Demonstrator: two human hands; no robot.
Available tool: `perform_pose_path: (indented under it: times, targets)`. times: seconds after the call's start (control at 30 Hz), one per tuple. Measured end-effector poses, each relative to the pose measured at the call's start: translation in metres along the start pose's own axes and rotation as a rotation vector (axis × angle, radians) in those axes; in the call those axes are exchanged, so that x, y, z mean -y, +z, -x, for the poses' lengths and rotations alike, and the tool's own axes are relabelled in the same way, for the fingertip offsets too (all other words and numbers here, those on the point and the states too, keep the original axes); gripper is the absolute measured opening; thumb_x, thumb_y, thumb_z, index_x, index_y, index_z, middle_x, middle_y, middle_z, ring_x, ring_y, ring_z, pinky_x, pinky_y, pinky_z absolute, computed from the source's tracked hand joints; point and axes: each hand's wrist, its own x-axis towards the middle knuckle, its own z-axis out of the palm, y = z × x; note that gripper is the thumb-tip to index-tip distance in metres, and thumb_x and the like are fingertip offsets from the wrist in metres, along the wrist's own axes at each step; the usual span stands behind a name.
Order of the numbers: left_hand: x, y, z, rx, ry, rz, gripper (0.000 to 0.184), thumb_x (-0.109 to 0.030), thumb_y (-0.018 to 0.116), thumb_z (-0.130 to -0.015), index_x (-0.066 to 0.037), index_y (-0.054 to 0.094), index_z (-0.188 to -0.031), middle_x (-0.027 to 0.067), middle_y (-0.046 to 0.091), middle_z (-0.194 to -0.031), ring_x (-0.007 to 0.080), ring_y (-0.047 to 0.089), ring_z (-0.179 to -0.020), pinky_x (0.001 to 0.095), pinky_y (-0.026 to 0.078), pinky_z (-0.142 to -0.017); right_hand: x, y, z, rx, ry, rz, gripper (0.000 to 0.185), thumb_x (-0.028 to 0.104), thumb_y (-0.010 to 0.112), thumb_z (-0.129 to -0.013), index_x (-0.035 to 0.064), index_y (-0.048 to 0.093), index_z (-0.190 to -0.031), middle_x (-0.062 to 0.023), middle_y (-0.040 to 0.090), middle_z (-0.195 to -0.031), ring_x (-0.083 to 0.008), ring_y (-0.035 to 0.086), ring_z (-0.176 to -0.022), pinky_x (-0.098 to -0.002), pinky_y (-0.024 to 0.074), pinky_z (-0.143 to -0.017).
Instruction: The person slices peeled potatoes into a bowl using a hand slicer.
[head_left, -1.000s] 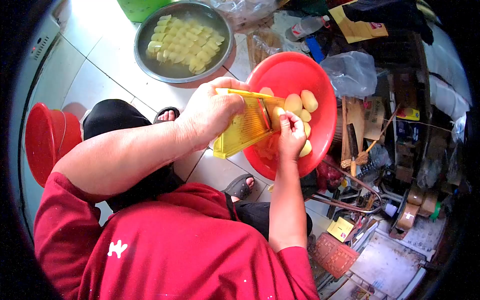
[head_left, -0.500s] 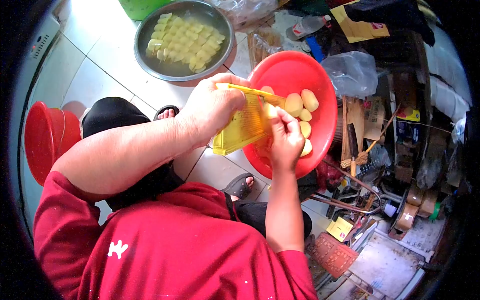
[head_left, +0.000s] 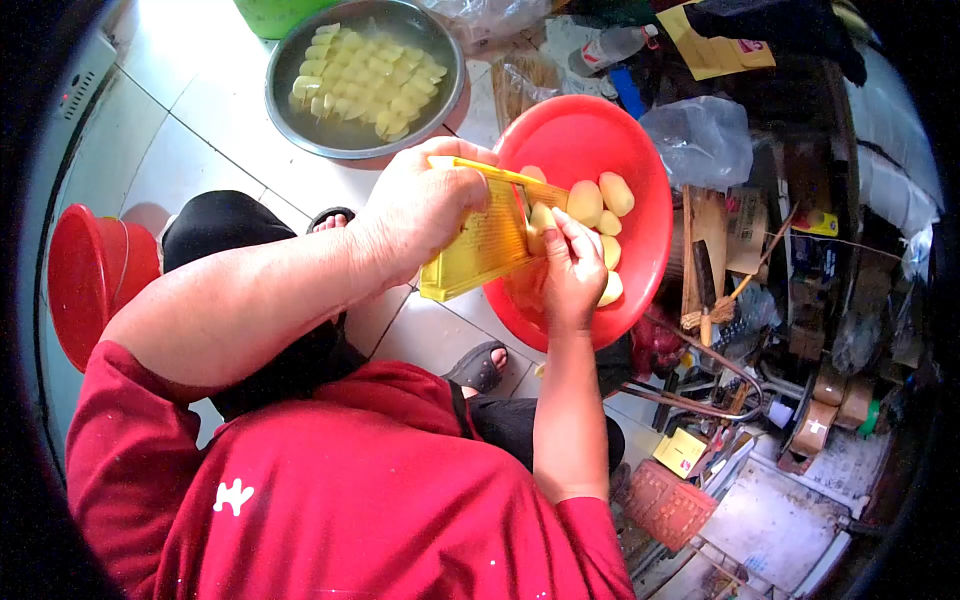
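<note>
My left hand (head_left: pixel 428 205) is closed around the upper end of a yellow mandoline slicer (head_left: pixel 478 245), which slants over a red basin (head_left: pixel 640 250). In my right hand (head_left: pixel 572 270) a peeled potato (head_left: pixel 541 218) is pinched against the slicer's face, near its blade. The fingers partly cover this potato. Several more peeled potatoes (head_left: pixel 586 203) lie in the basin, just beyond my right fingertips. The part of the basin under the slicer is hidden.
A metal bowl (head_left: pixel 455 95) with many pale potato slices in water stands on the tiled floor ahead. At the left is a red bucket (head_left: pixel 85 285). A clear plastic bag (head_left: pixel 700 140), a bottle (head_left: pixel 612 50) and a knife (head_left: pixel 704 280) lie to the right amid clutter.
My right hand and the potato have shifted slightly down along the slicer's face. The slicer stays in my left hand at nearly the same place.
</note>
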Motion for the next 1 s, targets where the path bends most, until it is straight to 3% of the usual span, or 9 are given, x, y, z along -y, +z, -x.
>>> perform_pose_path:
  times: [0.17, 0.23, 0.37, 0.43, 0.57, 0.63, 0.73, 0.83, 1.0]
  targets:
    - [-0.027, 0.009, 0.005, -0.068, -0.133, 0.157, 0.024, -0.008, 0.059, -0.074, 0.002, 0.066, -0.095, 0.0156, 0.062, -0.108, 0.0224, 0.062, -0.099, 0.0296, 0.049, -0.088, -0.060, -0.005, -0.022, -0.017, 0.165, 0.120, 0.028, 0.025, 0.069, -0.086, 0.0039, 0.071, -0.105, -0.0127, 0.066, -0.101, -0.0242, 0.061, -0.094, -0.0335, 0.0478, -0.088]
    - [-0.033, 0.009, 0.007, -0.136, -0.280, 0.232, 0.025, -0.008, 0.059, -0.075, 0.003, 0.066, -0.097, 0.0164, 0.061, -0.110, 0.0223, 0.062, -0.099, 0.0296, 0.049, -0.089, -0.034, -0.003, -0.016, 0.010, 0.144, 0.130, 0.027, 0.024, 0.069, -0.086, 0.0039, 0.071, -0.103, -0.0127, 0.066, -0.100, -0.0247, 0.062, -0.095, -0.0337, 0.0482, -0.087]
    - [-0.014, 0.003, 0.003, -0.070, -0.179, 0.169, 0.028, -0.008, 0.058, -0.075, 0.003, 0.065, -0.100, 0.0162, 0.061, -0.110, 0.0216, 0.062, -0.098, 0.0294, 0.049, -0.089, 0.069, -0.002, 0.013, 0.124, -0.179, -0.103, 0.024, 0.024, 0.070, -0.086, 0.0027, 0.069, -0.097, -0.0113, 0.066, -0.096, -0.0258, 0.062, -0.091, -0.0354, 0.0493, -0.085]
    - [-0.014, 0.004, 0.004, -0.096, -0.169, 0.164, 0.027, -0.008, 0.058, -0.076, 0.003, 0.066, -0.099, 0.0160, 0.061, -0.111, 0.0219, 0.062, -0.098, 0.0292, 0.049, -0.088, 0.067, 0.003, 0.014, 0.107, -0.200, -0.193, 0.023, 0.024, 0.070, -0.086, 0.0028, 0.069, -0.096, -0.0109, 0.066, -0.095, -0.0256, 0.063, -0.089, -0.0359, 0.0498, -0.083]
    - [-0.013, 0.004, 0.005, -0.057, -0.188, 0.200, 0.026, -0.009, 0.059, -0.077, 0.002, 0.067, -0.100, 0.0162, 0.060, -0.113, 0.0228, 0.062, -0.099, 0.0294, 0.049, -0.088, -0.030, 0.002, -0.013, -0.029, 0.076, 0.052, 0.022, 0.023, 0.072, -0.085, 0.0027, 0.071, -0.094, -0.0107, 0.066, -0.092, -0.0232, 0.062, -0.085, -0.0339, 0.0506, -0.079]
    - [-0.007, 0.002, 0.001, -0.026, -0.123, 0.133, 0.027, -0.008, 0.059, -0.077, 0.001, 0.067, -0.100, 0.0161, 0.060, -0.113, 0.0229, 0.062, -0.099, 0.0295, 0.049, -0.088, -0.024, -0.001, -0.017, -0.024, 0.163, -0.016, 0.023, 0.024, 0.071, -0.085, 0.0027, 0.071, -0.093, -0.0105, 0.067, -0.092, -0.0224, 0.062, -0.086, -0.0345, 0.0502, -0.081]
    - [0.001, 0.000, 0.001, 0.026, 0.004, -0.065, 0.026, -0.008, 0.059, -0.076, 0.001, 0.067, -0.100, 0.0156, 0.060, -0.115, 0.0235, 0.062, -0.099, 0.0299, 0.050, -0.088, 0.032, -0.001, -0.002, 0.058, -0.059, -0.026, 0.024, 0.025, 0.072, -0.085, 0.0036, 0.071, -0.095, -0.0099, 0.067, -0.093, -0.0231, 0.062, -0.087, -0.0349, 0.0494, -0.083]
    - [-0.008, 0.004, 0.003, -0.060, -0.088, 0.093, 0.025, -0.007, 0.059, -0.075, 0.001, 0.067, -0.097, 0.0141, 0.062, -0.112, 0.0221, 0.063, -0.098, 0.0297, 0.050, -0.086, 0.069, 0.002, 0.013, 0.096, -0.252, -0.172, 0.025, 0.025, 0.072, -0.085, 0.0029, 0.070, -0.095, -0.0109, 0.067, -0.092, -0.0243, 0.063, -0.090, -0.0349, 0.0493, -0.085]
    - [-0.022, 0.009, 0.008, -0.130, -0.246, 0.284, 0.031, -0.008, 0.059, -0.073, 0.001, 0.065, -0.101, 0.0117, 0.064, -0.099, 0.0170, 0.062, -0.091, 0.0273, 0.050, -0.082, -0.013, 0.001, -0.012, -0.004, 0.088, 0.034, 0.025, 0.025, 0.070, -0.086, 0.0019, 0.071, -0.095, -0.0117, 0.068, -0.094, -0.0235, 0.063, -0.089, -0.0347, 0.0498, -0.083]
